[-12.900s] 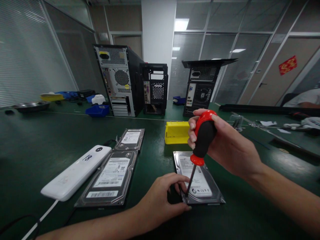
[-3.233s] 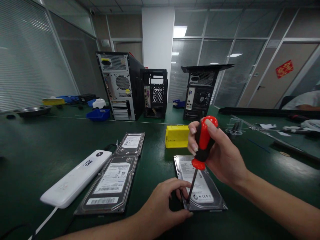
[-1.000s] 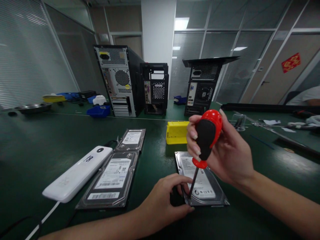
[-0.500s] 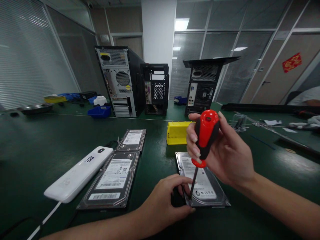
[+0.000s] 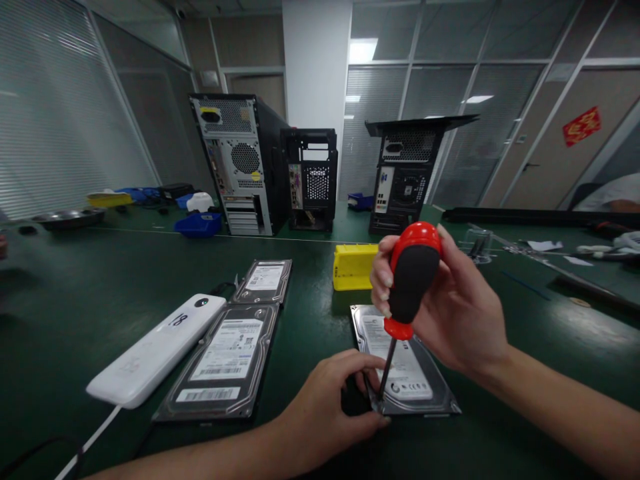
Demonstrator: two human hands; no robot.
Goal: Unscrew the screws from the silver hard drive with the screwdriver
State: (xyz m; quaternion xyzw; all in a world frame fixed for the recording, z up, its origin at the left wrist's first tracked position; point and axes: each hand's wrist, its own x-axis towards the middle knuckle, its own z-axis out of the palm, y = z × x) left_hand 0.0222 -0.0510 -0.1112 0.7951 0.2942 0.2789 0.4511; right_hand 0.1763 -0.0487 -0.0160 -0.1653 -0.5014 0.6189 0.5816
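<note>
My right hand is wrapped round the red and black handle of a screwdriver. Its shaft slants down and the tip meets the near left corner of a hard drive, which lies label up on the green table. At that same corner, my left hand curls with thumb and fingers against the drive's edge, close round the shaft's lower end. What exactly sits under the tip is too small to make out. Just beyond the drive stands a yellow plastic bin, partly behind my right hand.
Left of my hands lie two more hard drives and a white power bank with a cable. Computer cases stand along the back, beside a blue bin. A metal bowl is at far left; another person's sleeve shows at right.
The screwdriver handle has turned, so a black grip panel now faces me instead of the red strip. My left hand stays put. Something like a fingertip has appeared at the left edge.
</note>
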